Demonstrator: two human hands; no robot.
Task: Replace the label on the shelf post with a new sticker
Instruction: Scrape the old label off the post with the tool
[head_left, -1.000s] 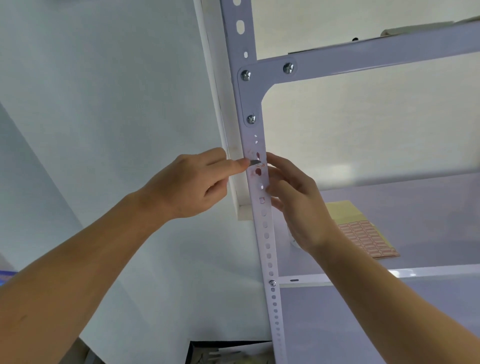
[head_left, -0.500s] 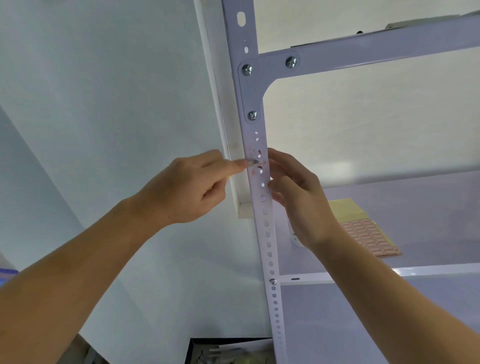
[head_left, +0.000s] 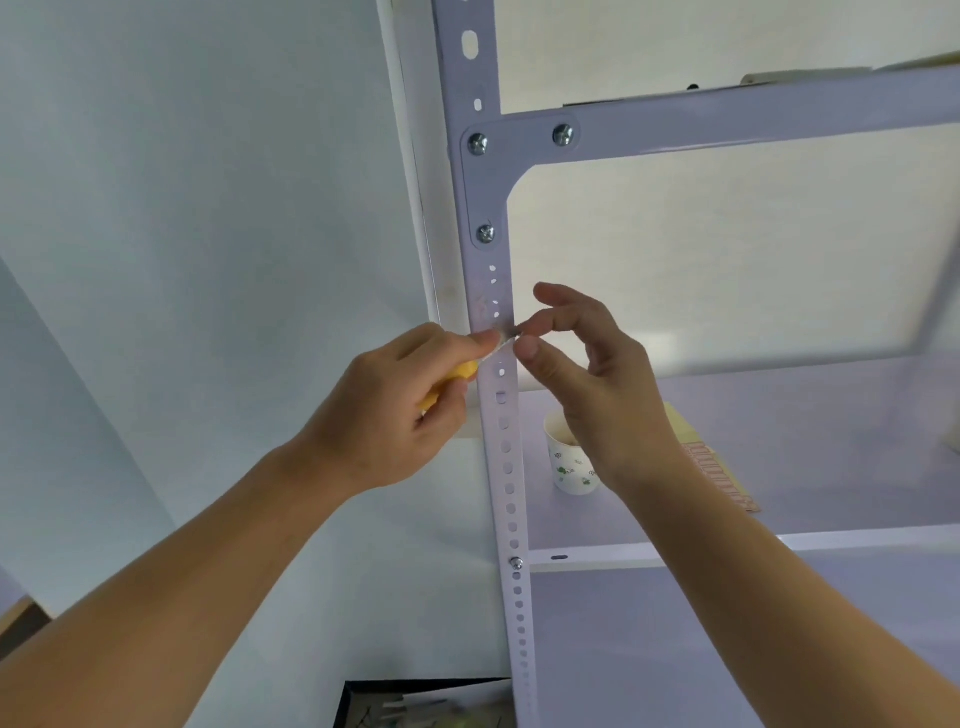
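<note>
Label remnants are gone from the post (head_left: 506, 441); left fingers (head_left: 480, 341) grip the scraper (head_left: 457, 374), right fingers (head_left: 527, 349) pinch a scrap (head_left: 510, 335) off it.

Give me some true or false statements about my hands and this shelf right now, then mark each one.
1. The left hand grips a yellow-handled tool. True.
2. The right hand lies flat on the shelf. False: it is raised at the shelf post, with thumb and forefinger meeting at the tool's tip. What they pinch is too small to tell.
3. A paper cup stands on the shelf. True.
4. The sticker sheet is in the left hand. False: it lies on the shelf, right of the cup.
5. Three screws show on the corner bracket. True.
</note>
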